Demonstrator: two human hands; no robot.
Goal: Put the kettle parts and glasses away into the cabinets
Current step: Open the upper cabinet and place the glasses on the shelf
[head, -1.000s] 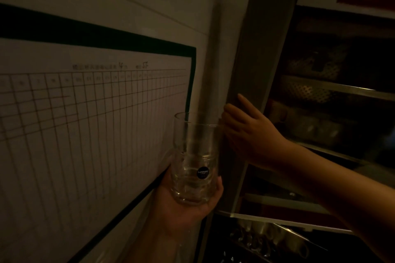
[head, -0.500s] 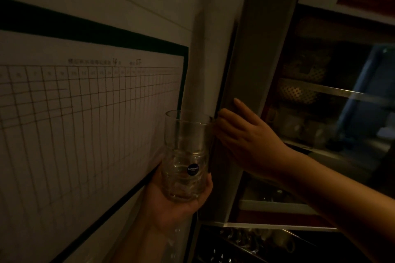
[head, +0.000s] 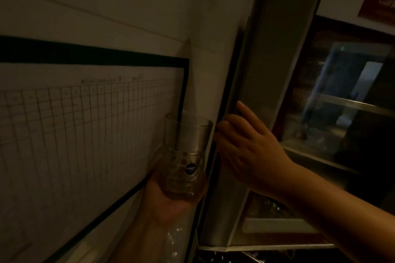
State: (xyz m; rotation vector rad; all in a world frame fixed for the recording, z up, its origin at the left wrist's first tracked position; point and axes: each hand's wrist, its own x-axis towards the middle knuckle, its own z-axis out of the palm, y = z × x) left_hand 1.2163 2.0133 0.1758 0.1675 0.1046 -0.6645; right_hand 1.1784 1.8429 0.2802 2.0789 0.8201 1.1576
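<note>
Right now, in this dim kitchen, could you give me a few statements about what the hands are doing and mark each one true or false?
1. The left hand holds a clear glass upright. True.
2. The glass is full of water. False: it looks empty.
3. The right hand has its grip on the edge of the cabinet door. True.
4. The glass already stands on a cabinet shelf. False: it is in the hand, outside the cabinet.
5. A gridded chart hangs on the wall to the left. True.
6. The glass bears a red square label. False: its sticker is dark and round.
</note>
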